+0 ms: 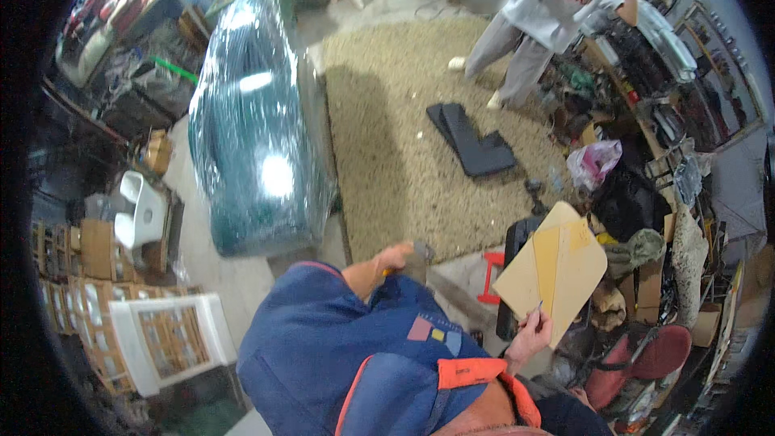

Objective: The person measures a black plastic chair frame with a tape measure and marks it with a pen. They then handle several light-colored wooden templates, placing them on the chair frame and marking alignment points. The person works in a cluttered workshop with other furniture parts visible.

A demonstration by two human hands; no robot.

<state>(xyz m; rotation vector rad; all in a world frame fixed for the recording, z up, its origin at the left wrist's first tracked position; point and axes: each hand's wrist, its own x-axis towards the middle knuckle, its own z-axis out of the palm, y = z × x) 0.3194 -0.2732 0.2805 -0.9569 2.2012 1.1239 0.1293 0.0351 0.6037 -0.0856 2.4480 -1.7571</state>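
Note:
My left hand (394, 258) is closed round a small tool with a yellow-orange handle (388, 272) and a grey, blurred end. Its exact kind does not show. It is held in front of my blue shirt, above the near edge of the carpet. Over to the right, my right hand (531, 334) is at the lower edge of a cream flat panel (575, 262) with a darker yellow wedge-shaped strip across it. A thin grey tip sticks up from its pinched fingers, against the panel. The panel lies tilted over a black case (508, 315).
A car part-like green bulk (258, 137) wrapped in clear film stands left of the beige carpet (379, 194). Dark grey flat pieces (472, 141) lie on the carpet. Another person (541, 16) stands beyond. Clutter and a red chair (638, 367) fill the right; a white frame (169, 347) stands left.

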